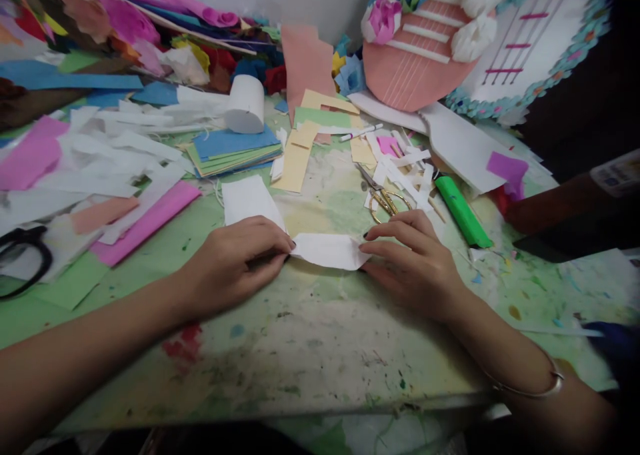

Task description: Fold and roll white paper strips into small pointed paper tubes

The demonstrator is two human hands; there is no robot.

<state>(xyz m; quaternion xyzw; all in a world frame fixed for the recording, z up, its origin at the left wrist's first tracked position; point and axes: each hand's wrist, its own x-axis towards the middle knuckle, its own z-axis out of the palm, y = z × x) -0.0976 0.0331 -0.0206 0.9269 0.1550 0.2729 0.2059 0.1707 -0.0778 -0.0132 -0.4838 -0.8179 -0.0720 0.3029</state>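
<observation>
A small strip of white paper (pixel 329 251) with creased, pointed ends stretches between my two hands, just above the stained table. My left hand (pixel 239 255) pinches its left end between thumb and forefinger. At the opposite end, my right hand (pixel 413 258) grips the paper with thumb and fingertips, its other fingers slightly spread. Behind my left hand lies a flat white sheet of paper (pixel 251 200), partly covered by the fingers. Gold-handled scissors (pixel 384 198) rest beyond my right hand, beside white paper scraps (pixel 407 171).
A white paper roll (pixel 245 105) stands behind a stack of coloured paper (pixel 235 149). White and pink paper strips (pixel 120 141) pile up on the left, near black-handled scissors (pixel 30 258). A green packet (pixel 463 211) lies to the right. Paper guitar-shaped crafts (pixel 420 55) lean at the back.
</observation>
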